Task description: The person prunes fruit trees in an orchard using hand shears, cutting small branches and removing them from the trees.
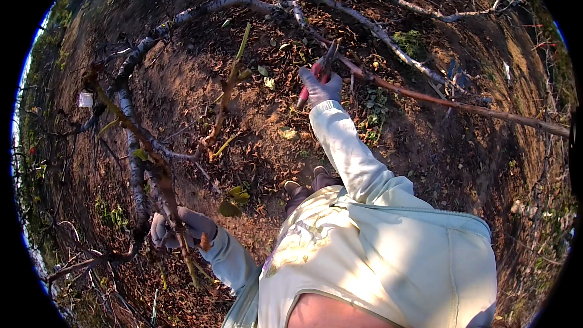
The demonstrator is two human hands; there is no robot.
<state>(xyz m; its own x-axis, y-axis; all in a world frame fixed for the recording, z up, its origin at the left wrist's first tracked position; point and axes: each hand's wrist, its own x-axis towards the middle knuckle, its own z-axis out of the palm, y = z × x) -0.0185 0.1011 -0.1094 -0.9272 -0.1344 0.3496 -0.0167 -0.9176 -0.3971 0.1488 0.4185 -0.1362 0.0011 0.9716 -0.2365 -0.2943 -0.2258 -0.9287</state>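
My left hand point(184, 228), in a grey glove, is closed around a thin brown branch point(166, 187) at the lower left. Side shoots and a few green leaves grow from that branch. My right hand point(322, 87), gloved too, holds red-handled pruning shears point(321, 70) at the upper middle. Their dark blades point up and lie beside a long reddish-brown stem point(410, 93). Whether the blades touch this stem I cannot tell.
A grey-barked limb point(132, 150) curves down the left side, and pale branches point(378, 32) spread across the upper right. Dry leaves cover much of the soil. A white tag point(85, 99) hangs at the far left. My shoes point(291, 186) stand below the middle.
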